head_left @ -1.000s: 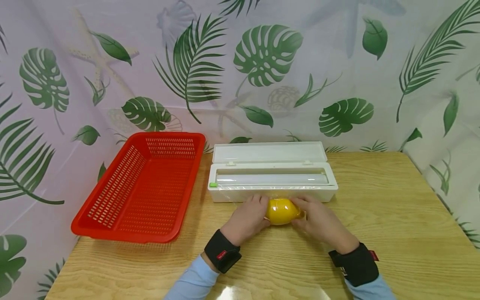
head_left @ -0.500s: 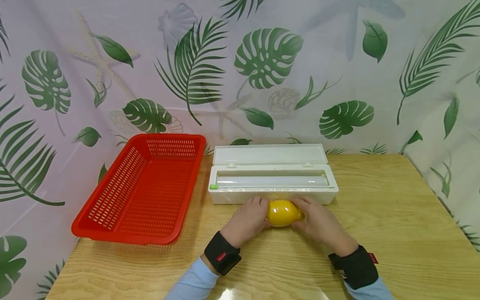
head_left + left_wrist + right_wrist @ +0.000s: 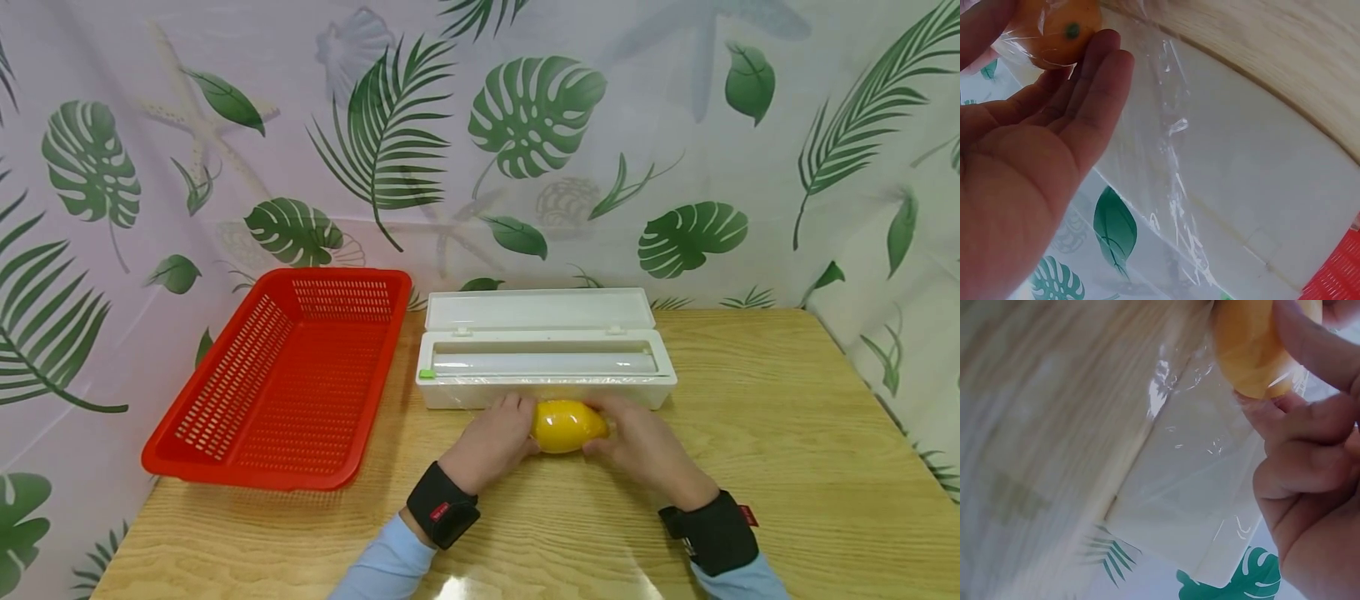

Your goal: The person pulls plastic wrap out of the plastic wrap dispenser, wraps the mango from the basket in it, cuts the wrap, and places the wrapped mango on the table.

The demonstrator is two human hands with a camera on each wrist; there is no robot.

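A yellow lemon (image 3: 566,426) lies sideways between both hands, in front of the white cling film dispenser (image 3: 547,392). Clear cling film (image 3: 1175,125) runs from the dispenser and covers the lemon, wrinkled and shiny in both wrist views. My left hand (image 3: 495,443) holds the lemon's left end between thumb and fingers; the stem spot shows there in the left wrist view. At the pointed right end, my right hand (image 3: 639,446) grips with the thumb on the near side and the fingers beyond. The lemon's underside is hidden in the head view.
The dispenser's lid (image 3: 540,309) stands raised at the back, with the film roll (image 3: 543,363) visible inside. A small green slider (image 3: 427,374) sits at its left front corner. To the left is a red plastic basket (image 3: 352,454) on the wooden table (image 3: 772,417). A leaf-patterned curtain (image 3: 675,150) hangs behind.
Both hands keep their hold on the lemon in nearly the same place. The film over it looks slightly smoother at the right end, and the head view has shifted a little.
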